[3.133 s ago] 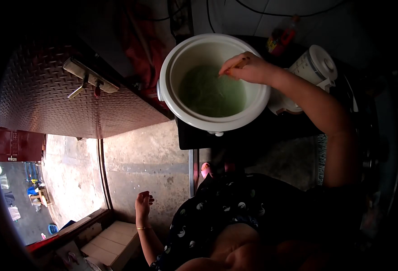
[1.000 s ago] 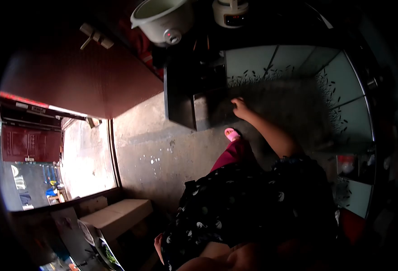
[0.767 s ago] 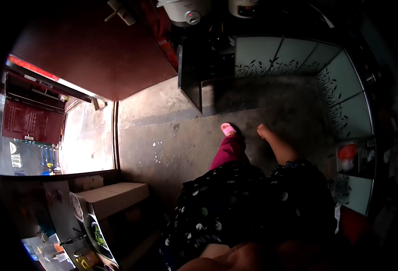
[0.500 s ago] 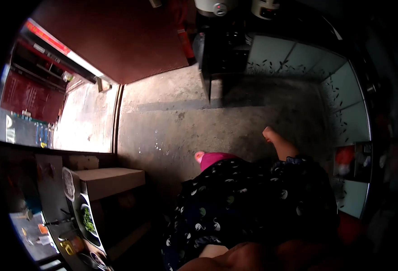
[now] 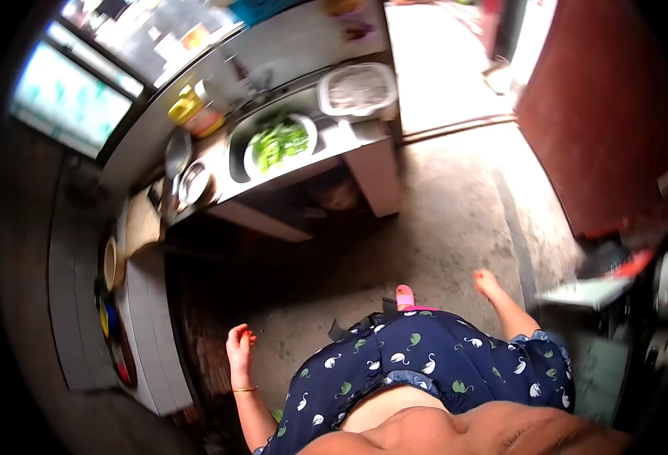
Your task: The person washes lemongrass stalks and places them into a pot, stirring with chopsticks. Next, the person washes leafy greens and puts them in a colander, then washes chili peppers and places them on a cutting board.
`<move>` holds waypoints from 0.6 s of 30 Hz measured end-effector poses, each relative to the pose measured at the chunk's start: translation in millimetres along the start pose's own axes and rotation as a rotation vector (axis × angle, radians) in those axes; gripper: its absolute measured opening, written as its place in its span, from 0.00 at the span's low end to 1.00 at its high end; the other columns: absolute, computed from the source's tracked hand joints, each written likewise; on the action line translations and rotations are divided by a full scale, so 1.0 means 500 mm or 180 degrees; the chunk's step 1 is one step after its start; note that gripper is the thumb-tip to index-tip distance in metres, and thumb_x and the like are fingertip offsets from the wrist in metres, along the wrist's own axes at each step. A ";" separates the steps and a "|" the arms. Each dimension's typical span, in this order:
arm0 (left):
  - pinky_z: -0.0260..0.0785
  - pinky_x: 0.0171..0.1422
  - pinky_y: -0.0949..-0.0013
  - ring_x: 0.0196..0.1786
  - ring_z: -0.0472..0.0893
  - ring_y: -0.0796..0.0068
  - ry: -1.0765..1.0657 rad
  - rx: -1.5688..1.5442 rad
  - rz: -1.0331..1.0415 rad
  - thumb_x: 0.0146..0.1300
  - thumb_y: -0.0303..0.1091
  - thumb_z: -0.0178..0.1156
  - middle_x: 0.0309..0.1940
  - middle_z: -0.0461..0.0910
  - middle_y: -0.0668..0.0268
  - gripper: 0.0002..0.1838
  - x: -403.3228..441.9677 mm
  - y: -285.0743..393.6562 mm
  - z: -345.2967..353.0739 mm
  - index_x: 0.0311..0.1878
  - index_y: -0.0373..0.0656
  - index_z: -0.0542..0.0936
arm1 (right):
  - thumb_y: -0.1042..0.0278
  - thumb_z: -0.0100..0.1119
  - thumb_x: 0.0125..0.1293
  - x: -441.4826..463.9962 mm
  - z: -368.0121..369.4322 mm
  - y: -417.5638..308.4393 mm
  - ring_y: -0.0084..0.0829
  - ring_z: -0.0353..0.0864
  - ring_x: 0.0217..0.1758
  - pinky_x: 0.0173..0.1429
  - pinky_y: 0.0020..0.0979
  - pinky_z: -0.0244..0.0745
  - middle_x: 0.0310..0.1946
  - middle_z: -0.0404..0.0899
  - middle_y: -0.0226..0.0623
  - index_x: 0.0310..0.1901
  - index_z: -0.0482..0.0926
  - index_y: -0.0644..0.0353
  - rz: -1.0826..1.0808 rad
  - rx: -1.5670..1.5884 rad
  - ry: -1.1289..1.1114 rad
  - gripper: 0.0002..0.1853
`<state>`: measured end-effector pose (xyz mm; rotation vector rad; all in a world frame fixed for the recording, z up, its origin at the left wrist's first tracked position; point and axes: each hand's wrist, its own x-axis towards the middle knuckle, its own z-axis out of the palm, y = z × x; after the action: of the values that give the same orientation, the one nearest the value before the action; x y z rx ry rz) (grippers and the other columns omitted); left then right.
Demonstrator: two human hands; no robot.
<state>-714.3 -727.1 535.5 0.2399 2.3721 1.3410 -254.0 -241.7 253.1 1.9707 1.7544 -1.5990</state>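
My left hand (image 5: 239, 349) hangs low at the left, over the dark floor beside the counter. Its fingers are loosely curled with gaps between them, and red shows at the fingertips. A thin bangle (image 5: 246, 389) circles that wrist. Out to the right, my right hand (image 5: 485, 282) hangs above the concrete floor (image 5: 447, 220), fingers folded in and nothing visible in them. Both hands are apart from any object. Between them is my dark blue apron (image 5: 425, 349), printed with swans. A pink slipper (image 5: 405, 296) shows below it.
Ahead stands a sink counter (image 5: 379, 174) with leafy greens (image 5: 277, 145) in a white bowl (image 5: 313, 136), a clear plastic tub (image 5: 356, 89), a yellow bottle (image 5: 195, 114) and a metal bowl (image 5: 195, 184). A tiled ledge (image 5: 148, 326) runs along the left. A dark red door (image 5: 606, 114) stands right of the bright doorway.
My view has swung left, from the doorway and cabinets to the sink counter. My left hand has come into view. The right hand remains out at my side, still folded.
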 end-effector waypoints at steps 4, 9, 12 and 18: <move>0.71 0.37 0.79 0.33 0.78 0.80 0.0534 -0.0389 -0.0252 0.65 0.28 0.53 0.36 0.77 0.66 0.10 -0.220 0.046 -0.120 0.49 0.38 0.74 | 0.71 0.49 0.62 -0.174 0.008 -0.443 0.23 0.76 0.27 0.33 0.28 0.73 0.27 0.77 0.34 0.44 0.75 0.61 -0.2420 -0.0123 -0.0584 0.10; 0.70 0.41 0.77 0.38 0.76 0.80 0.0323 -0.0491 0.0137 0.63 0.26 0.55 0.40 0.76 0.66 0.13 -0.116 0.195 -0.118 0.52 0.38 0.74 | 0.71 0.51 0.58 -0.274 0.162 -0.899 0.31 0.78 0.35 0.42 0.31 0.75 0.35 0.78 0.40 0.49 0.74 0.63 -0.3903 -0.0349 -0.1303 0.17; 0.68 0.54 0.72 0.50 0.74 0.75 -0.0062 -0.0183 0.0868 0.60 0.24 0.56 0.46 0.75 0.65 0.19 0.105 0.281 -0.060 0.55 0.40 0.73 | 0.67 0.52 0.57 -0.224 0.298 -1.074 0.31 0.78 0.37 0.42 0.30 0.74 0.39 0.78 0.42 0.54 0.72 0.61 -0.3492 -0.0909 -0.0940 0.22; 0.61 0.63 0.56 0.59 0.67 0.46 -0.0572 0.1395 0.2037 0.51 0.34 0.58 0.58 0.66 0.47 0.30 0.603 0.427 0.245 0.61 0.45 0.68 | 0.61 0.55 0.53 -0.073 0.497 -1.221 0.56 0.63 0.63 0.65 0.43 0.62 0.63 0.54 0.64 0.69 0.48 0.49 -0.1928 -0.1308 -0.0012 0.42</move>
<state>-944.9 -417.2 582.8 1.2736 2.4973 0.9406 -864.9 -207.5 501.5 1.3214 2.5847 -1.1895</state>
